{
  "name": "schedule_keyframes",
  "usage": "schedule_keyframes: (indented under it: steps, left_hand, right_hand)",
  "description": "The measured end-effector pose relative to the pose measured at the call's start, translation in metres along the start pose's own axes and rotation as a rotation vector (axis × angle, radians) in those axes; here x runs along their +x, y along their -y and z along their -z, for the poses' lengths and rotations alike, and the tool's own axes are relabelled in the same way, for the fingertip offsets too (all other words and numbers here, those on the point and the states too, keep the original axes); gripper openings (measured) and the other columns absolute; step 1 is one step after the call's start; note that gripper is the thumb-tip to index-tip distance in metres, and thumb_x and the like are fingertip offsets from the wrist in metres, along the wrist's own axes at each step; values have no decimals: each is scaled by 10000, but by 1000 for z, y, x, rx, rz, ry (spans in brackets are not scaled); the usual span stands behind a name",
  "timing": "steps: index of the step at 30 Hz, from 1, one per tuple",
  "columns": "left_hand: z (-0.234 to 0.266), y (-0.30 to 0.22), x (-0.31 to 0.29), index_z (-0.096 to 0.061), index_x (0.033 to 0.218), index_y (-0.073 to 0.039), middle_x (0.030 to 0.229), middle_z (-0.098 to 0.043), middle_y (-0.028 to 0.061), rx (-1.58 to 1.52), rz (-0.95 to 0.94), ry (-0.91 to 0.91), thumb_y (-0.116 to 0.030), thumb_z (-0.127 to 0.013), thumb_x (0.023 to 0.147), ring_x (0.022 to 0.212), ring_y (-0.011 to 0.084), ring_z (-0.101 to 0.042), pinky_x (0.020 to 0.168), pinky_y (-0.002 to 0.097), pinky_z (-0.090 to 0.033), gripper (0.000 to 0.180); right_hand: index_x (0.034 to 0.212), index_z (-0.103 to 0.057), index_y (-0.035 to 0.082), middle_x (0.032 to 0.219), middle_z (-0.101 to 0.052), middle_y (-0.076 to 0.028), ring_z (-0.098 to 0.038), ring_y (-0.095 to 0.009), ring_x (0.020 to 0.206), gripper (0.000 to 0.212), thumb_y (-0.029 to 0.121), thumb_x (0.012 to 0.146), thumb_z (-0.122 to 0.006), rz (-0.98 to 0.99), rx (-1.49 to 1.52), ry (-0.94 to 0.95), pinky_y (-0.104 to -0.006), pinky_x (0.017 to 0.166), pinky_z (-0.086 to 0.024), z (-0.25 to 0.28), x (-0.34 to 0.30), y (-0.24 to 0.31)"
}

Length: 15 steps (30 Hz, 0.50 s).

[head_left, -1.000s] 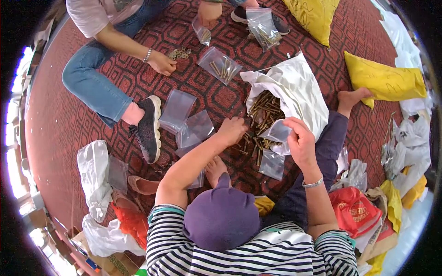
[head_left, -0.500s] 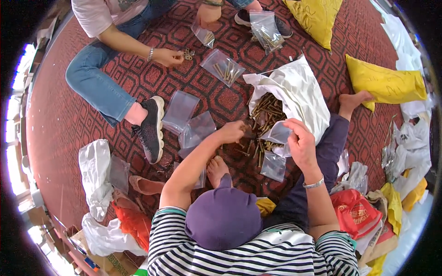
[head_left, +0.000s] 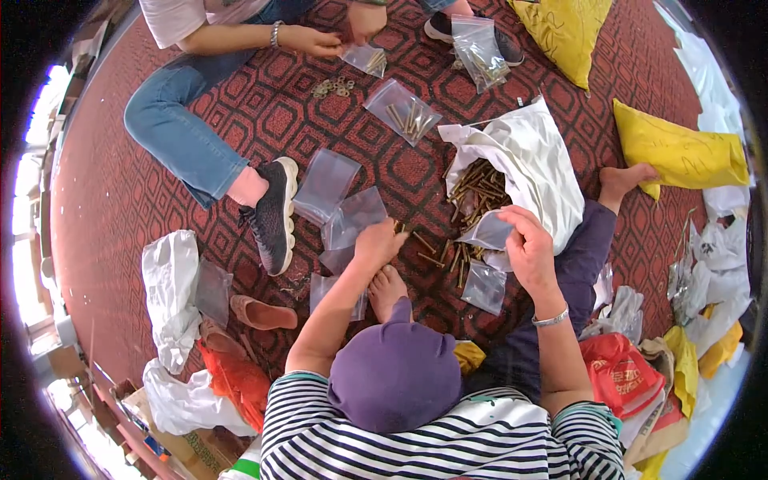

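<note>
My right hand [head_left: 530, 246] pinches the rim of a small clear zip bag [head_left: 489, 230] in front of the sack mouth. My left hand [head_left: 378, 245] is closed beside my bare foot, with brass-coloured ends of bolts [head_left: 402, 227] showing at its fingertips; how many it holds is hidden. Long brass-coloured bolts [head_left: 480, 186] fill the mouth of a white woven sack [head_left: 546, 156] lying on its side. Several loose bolts [head_left: 432, 258] lie on the carpet between my hands. Another small zip bag [head_left: 484, 286] lies flat below the held one.
Zip bags [head_left: 326, 184] lie left of my left hand. Opposite sits a person whose hand [head_left: 314, 42] is at a bag of bolts [head_left: 364, 58], near a pile of washers [head_left: 332, 86]. More filled bags [head_left: 404, 112] and yellow sacks [head_left: 680, 148] lie farther off.
My left hand has moved left and toward me, away from the bolt pile. My right hand stays at the bag. The other person's hand has gone from the washers to the small bag.
</note>
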<state>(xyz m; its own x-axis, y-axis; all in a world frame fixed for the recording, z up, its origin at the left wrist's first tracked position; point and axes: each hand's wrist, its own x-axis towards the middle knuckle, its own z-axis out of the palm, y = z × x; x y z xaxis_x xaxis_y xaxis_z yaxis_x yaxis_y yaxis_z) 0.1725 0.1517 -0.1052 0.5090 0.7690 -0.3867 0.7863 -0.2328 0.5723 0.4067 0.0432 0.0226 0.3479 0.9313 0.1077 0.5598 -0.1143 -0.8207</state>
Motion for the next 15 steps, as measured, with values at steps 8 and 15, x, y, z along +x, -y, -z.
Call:
schedule_keyframes:
  steps: [8,15]
  left_hand:
    - [-17,7,-5,-557,761,-18,714,-599,183,201,-125,16,-237,-528,757,605,386,-561,517,426,-454,221]
    - [-39,-19,16,-572,755,-36,692,-579,159,437,-529,51,-211,-532,723,557,385,-543,505,432,-447,182]
  right_hand:
    - [937,-607,1,1015,-600,-62,-561,-181,770,369,-152,637,-454,17,-2,11,-236,650,-438,-1,-3,-2]
    - [940,-609,6,1015,-599,-61,-553,-170,759,376,-151,636,-452,15,22,18,-230,642,-432,1,-1,-6]
